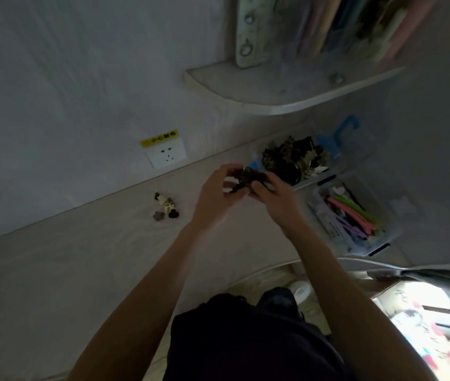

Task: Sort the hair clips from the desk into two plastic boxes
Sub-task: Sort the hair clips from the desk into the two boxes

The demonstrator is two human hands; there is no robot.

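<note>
Dark claw-shaped plastic hair clip (247, 178): held above the pale wooden desk (80, 270), between both hands, just in front of the two clear plastic boxes. Left hand (215, 196): forearm extended forward, fingers curled over the clip from the left. Right hand (272, 193): fingers curled, pinching the clip from the right. The far clear plastic box (311, 177) contains dark and olive clips; the near clear plastic box (383, 243) contains long pink, green and purple clips. A small group of loose clips (166, 207) lies on the desk, well left of the hands.
</note>
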